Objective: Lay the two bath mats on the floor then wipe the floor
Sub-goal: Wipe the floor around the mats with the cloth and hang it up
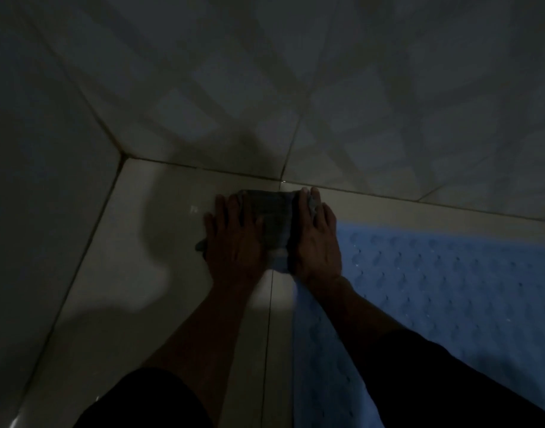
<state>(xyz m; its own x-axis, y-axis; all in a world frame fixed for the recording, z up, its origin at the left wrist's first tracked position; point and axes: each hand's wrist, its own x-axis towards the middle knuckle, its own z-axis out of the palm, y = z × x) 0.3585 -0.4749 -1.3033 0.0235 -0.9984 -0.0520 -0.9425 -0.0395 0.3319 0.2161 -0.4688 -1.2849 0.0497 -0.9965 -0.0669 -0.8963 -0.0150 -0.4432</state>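
A folded grey cloth [275, 220] lies on the pale tiled floor [172, 273] close to the wall. My left hand [234, 239] presses flat on the cloth's left side with fingers spread. My right hand [316, 239] presses on its right side, fingers straight and reaching to the cloth's far edge. A blue bath mat [450, 288] with a bumpy dotted surface lies flat on the floor to the right, its left edge under my right forearm. Only one mat is in view.
Tiled walls [265, 88] meet in a corner at the upper left [122, 156], hemming in the floor on the left and far sides. The room is dim and shadows fall across the floor. Dark sleeves show at the bottom.
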